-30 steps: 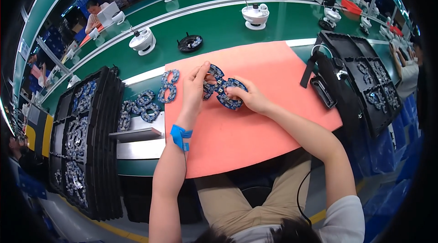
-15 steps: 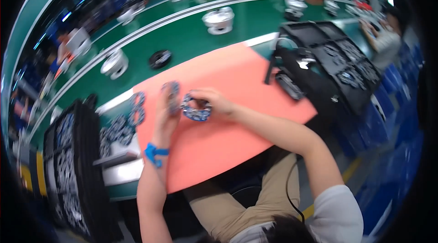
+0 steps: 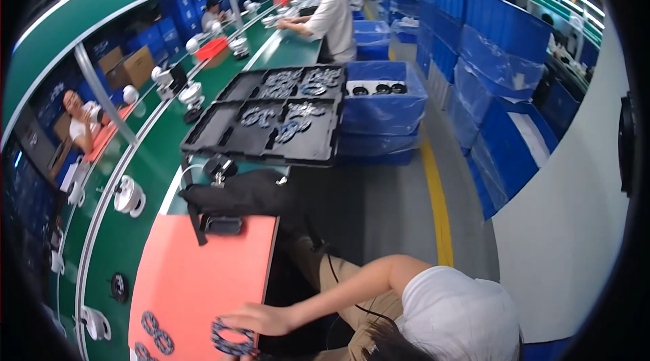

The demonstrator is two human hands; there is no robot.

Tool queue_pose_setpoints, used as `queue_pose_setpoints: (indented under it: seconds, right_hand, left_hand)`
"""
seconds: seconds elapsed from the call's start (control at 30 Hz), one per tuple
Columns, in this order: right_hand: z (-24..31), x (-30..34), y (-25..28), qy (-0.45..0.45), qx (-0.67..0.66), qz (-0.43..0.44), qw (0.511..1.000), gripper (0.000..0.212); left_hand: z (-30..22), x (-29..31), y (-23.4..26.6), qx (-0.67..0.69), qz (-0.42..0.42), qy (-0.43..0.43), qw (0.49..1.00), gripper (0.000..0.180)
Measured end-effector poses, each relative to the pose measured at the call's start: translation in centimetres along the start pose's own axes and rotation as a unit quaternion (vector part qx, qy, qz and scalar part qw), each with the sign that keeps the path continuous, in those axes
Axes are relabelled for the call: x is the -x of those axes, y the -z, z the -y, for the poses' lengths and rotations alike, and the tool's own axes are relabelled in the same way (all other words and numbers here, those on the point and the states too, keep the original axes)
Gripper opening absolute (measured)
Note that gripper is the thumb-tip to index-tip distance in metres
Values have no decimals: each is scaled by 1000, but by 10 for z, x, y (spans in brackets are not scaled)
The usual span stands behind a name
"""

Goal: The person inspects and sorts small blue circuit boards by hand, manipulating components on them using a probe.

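Note:
My right hand (image 3: 261, 319) comes in from the right over the near end of the pink mat (image 3: 203, 263). Its fingers are closed on the upper rim of a stator ring (image 3: 218, 342), a dark ring with blue and silver segments round an open centre. Only a sliver of skin shows below the ring at the picture's lower edge; my left hand is otherwise out of the picture, and its fingers cannot be made out. Left of the ring, several similar rings (image 3: 161, 341) lie on the mat, some cut off by the lower edge.
A black bag (image 3: 237, 193) and a small black case (image 3: 223, 225) lie at the mat's far end. Beyond stands a black compartment tray (image 3: 264, 151) with rings. White housings (image 3: 128, 196) stand on the green line at left. Blue bins (image 3: 379, 110) and a co-worker (image 3: 332, 19) are farther off.
The view has swung to the right, bringing the aisle and bins in. My right hand keeps hold of the stator ring; my left hand, earlier beside it with another ring, has nearly left the picture.

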State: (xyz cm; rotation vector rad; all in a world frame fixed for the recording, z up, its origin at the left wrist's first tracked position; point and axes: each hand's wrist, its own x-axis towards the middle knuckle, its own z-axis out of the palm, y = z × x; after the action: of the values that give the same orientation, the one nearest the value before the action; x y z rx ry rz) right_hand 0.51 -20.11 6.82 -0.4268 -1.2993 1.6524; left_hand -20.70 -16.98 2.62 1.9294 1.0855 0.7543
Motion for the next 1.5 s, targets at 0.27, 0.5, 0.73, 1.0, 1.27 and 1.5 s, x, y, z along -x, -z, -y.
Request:
queue_pose_setpoints:
  seconds: [0.27,0.5,0.73,1.0,1.27,1.5]
  right_hand:
    - [-28,88,27,-159,-318,3,935,48]
    - [-18,126,44,-90,-106,-109,984,41]
    - [2,147,48,-73,69,-110,989,17]
    - [-4,144,44,-41,233,-113,965,23]
    - [69,110,127,38,396,-329,856,20]
    - [140,53,285,155,578,-352,719,34]
  left_hand:
    - [-48,32,-135,64,3,-20,998,14]
    - [-83,57,-171,191,-4,70,979,14]
    - [-89,55,-185,243,-23,122,962,14]
    - [-86,63,-194,168,-85,105,977,16]
    - [-104,46,-189,170,-30,129,976,15]
    - [-82,74,-192,277,-46,184,942,16]
